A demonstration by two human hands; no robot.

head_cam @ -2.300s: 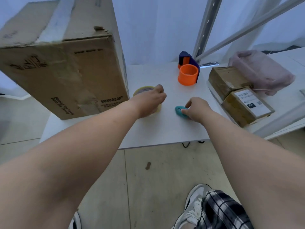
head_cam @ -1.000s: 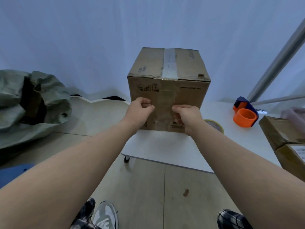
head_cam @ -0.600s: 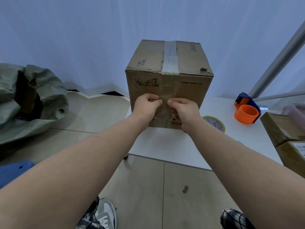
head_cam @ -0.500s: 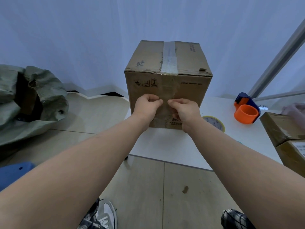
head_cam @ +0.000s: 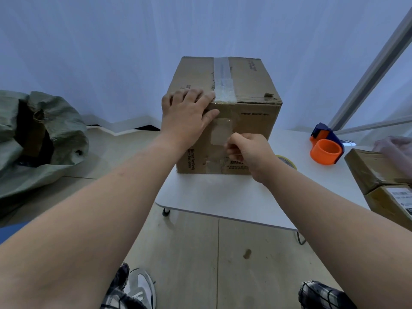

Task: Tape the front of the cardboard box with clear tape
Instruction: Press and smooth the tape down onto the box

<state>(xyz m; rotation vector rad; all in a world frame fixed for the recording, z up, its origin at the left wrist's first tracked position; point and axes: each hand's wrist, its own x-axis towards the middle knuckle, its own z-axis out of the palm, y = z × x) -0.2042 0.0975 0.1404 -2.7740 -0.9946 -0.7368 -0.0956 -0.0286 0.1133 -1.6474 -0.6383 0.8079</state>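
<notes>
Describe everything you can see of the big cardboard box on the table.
The box is brown corrugated cardboard, upright near the left end of the white table. A strip of old tape runs along its closed top seam and over the front edge. The front is scuffed, with black print and torn patches, and bears a piece of clear tape. The left hand lies flat over the top front edge; the right hand, curled, seems to pinch the clear tape's lower corner.

Odds and ends around a white table

Just right of the right hand sits an orange and blue dispenser. Further right are two small brown parcels, with a pinkish bag behind them. Well left of the left hand, a crumpled green sack slumps on the floor.
</notes>
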